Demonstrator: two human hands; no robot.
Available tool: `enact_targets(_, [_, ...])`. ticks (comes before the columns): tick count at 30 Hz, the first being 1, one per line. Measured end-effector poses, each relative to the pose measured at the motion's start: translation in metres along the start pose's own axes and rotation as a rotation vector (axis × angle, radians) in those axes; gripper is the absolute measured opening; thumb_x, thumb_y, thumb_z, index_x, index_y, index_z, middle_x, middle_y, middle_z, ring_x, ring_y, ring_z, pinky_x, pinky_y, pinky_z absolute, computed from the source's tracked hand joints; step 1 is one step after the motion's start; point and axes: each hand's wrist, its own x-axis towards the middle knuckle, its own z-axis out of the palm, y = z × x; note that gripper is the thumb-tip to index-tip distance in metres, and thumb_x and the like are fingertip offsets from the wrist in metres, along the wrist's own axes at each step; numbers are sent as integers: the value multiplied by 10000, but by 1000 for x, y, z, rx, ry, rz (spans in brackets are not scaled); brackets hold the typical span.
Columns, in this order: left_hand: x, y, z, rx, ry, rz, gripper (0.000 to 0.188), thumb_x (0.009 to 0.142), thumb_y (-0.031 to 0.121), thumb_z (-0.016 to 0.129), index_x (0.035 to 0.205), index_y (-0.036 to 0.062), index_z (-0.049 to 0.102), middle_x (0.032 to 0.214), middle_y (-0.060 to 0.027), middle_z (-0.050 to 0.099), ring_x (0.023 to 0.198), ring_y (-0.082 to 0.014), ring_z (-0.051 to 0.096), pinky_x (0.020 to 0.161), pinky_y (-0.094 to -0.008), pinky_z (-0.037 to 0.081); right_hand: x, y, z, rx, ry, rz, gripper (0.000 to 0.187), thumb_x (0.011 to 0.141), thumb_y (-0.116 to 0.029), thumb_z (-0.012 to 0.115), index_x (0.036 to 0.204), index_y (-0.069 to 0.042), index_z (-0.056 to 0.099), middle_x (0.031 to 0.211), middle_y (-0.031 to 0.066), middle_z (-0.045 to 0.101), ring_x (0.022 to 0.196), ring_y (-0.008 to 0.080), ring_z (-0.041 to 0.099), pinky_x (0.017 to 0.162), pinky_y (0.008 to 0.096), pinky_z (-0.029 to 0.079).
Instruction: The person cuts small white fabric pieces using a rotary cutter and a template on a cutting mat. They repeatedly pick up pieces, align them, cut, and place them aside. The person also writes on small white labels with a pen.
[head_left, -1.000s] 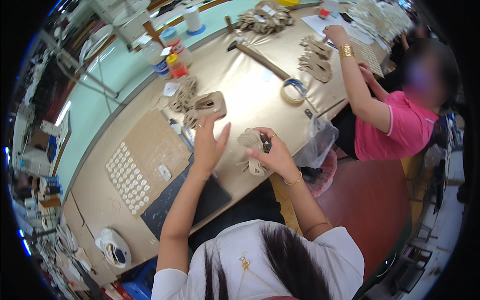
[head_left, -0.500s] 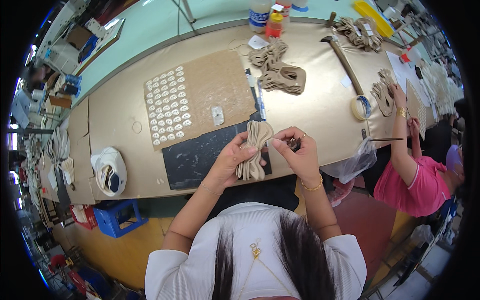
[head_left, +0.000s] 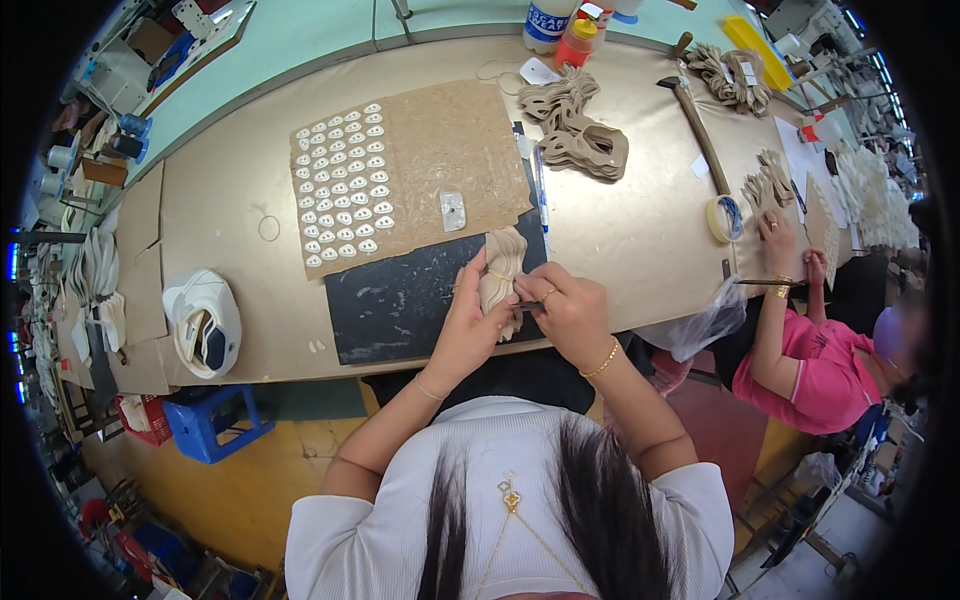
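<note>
Over the shiny tan worktop (head_left: 625, 260), the right hand (head_left: 572, 312), fingers clamped on a slim dark tool (head_left: 525, 306), had reached the beige-fabric stack (head_left: 504, 253) the left hand (head_left: 468, 322) clamped, engaging both.

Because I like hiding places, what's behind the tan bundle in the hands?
The black mat shows on both sides of the tan bundle. The left hand and right hand hide more; what's directly behind the bundle is covered.

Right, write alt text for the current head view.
A person's left hand grips a bundle of beige pieces above a black board; the right hand, holding a small dark tool, meets the bundle's side. Behind lies cardboard with rows of white pieces.
</note>
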Motion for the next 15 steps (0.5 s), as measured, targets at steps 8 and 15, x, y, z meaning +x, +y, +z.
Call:
enact_targets(8, [3, 15, -20, -138, -78, 12, 685, 959, -10, 601, 1549, -5, 254, 1349, -141, 490, 1221, -182, 535, 1043, -307, 443, 8, -2, 17, 579, 55, 326, 130, 770, -28, 759, 859, -50, 667, 838, 20, 579, 628, 109, 569, 573, 252, 469])
enact_targets(15, [-8, 25, -46, -276, -196, -234, 560, 921, -41, 659, 1411, 13, 394, 1264, -113, 580, 1175, -172, 582, 1031, -319, 479, 5, 3, -12, 1149, -403, 575, 75, 848, -63, 700, 842, -38, 630, 841, -25, 522, 680, 64, 524, 598, 203, 413])
